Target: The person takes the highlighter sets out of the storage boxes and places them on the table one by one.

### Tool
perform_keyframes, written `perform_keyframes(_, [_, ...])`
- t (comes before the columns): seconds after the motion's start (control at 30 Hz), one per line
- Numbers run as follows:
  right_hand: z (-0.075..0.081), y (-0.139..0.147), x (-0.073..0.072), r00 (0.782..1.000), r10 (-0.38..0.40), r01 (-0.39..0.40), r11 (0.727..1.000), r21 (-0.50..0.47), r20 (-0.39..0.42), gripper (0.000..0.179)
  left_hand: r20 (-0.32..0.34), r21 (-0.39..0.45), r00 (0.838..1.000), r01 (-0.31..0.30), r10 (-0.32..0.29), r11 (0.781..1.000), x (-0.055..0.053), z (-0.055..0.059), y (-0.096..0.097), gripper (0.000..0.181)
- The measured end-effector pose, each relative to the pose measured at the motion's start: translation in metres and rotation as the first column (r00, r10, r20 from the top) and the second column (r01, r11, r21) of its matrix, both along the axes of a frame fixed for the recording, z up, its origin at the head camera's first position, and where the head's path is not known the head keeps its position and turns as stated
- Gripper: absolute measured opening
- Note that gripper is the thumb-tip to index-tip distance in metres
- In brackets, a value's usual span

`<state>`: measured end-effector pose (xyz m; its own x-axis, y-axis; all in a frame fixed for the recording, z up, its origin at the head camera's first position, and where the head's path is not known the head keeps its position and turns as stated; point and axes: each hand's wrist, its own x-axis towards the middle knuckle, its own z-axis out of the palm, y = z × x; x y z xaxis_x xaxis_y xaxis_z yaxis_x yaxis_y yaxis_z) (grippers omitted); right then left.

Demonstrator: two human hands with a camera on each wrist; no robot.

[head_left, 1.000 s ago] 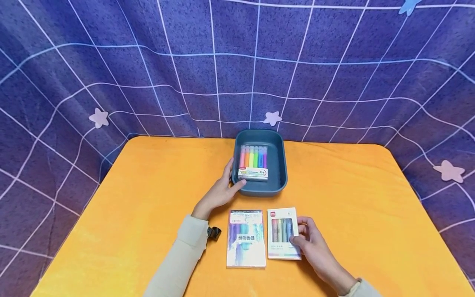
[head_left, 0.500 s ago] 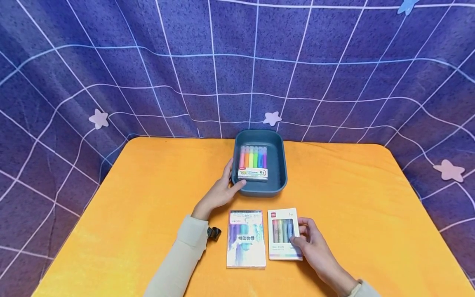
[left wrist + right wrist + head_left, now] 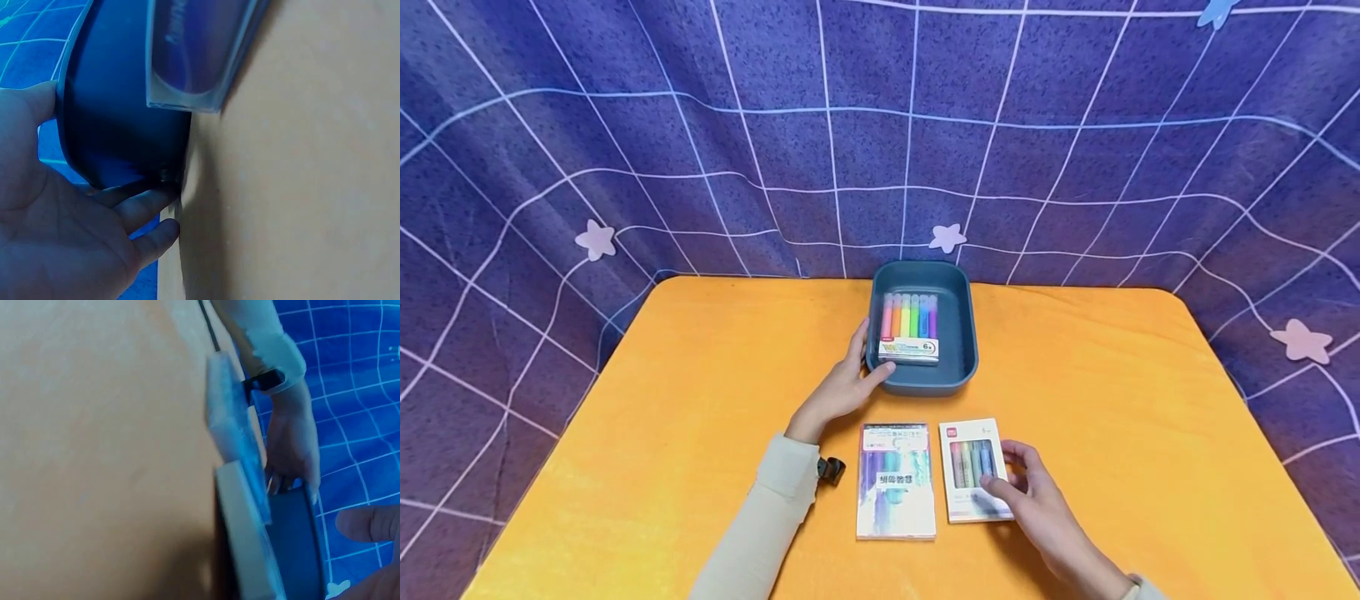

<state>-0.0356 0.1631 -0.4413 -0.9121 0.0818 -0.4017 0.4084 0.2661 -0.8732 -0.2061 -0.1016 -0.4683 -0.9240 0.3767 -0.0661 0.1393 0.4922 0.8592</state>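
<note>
My left hand [image 3: 837, 388] grips the near left corner of a dark blue bin [image 3: 958, 367], thumb at the rim and fingers against the outside wall. Inside the bin, on its left side, lies a clear pack of highlighters [image 3: 910, 329] in several colours. My right hand [image 3: 1048, 508] is at the right edge of a white windowed box of pens [image 3: 973, 502]. In the right wrist view its thumb [image 3: 369, 524] stands raised off the box's face, while the other fingers are out of frame. Left of that box lies a clear purple-and-white pack [image 3: 896, 508] with printed labels.
An orange cloth covers the table [image 3: 737, 358]. The bin stands near its far edge, just before a blue gridded curtain [image 3: 880, 150] with star shapes. A black strap device [image 3: 831, 471] sits on my left wrist.
The white box has turned slightly, its near end swinging right, with my right hand staying at its side. My left hand stays on the bin, and the whole head view shifts a little.
</note>
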Motion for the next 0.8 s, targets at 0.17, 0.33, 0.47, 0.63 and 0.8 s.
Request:
perform_keyframes(0.17, [0.007,-0.001,0.003,0.999,0.03,-0.03,0.999,0.017,0.014,0.07,-0.003,-0.005,1.0,-0.001,0.001,1.0,0.0,-0.001,0.0,0.092])
perform_keyframes(0.33, [0.01,0.0,0.002,0.999,0.035,-0.035,0.999,0.023,0.009,0.071,-0.01,-0.012,1.0,-0.005,0.005,1.0,-0.001,-0.003,-0.001,0.092])
perform_keyframes(0.47, [0.013,0.001,-0.001,0.999,0.041,-0.041,0.999,0.019,-0.005,0.069,-0.007,-0.01,1.0,-0.008,0.008,1.0,-0.001,-0.002,-0.001,0.092])
perform_keyframes(0.63, [0.019,0.001,-0.008,0.998,0.062,-0.062,0.998,0.011,-0.006,0.07,-0.002,-0.002,1.0,-0.007,0.007,1.0,0.0,-0.001,0.0,0.091])
perform_keyframes(0.8, [0.025,0.0,-0.013,0.997,0.079,-0.079,0.997,0.019,-0.02,0.069,0.002,0.005,1.0,-0.008,0.008,1.0,0.002,0.002,0.0,0.091])
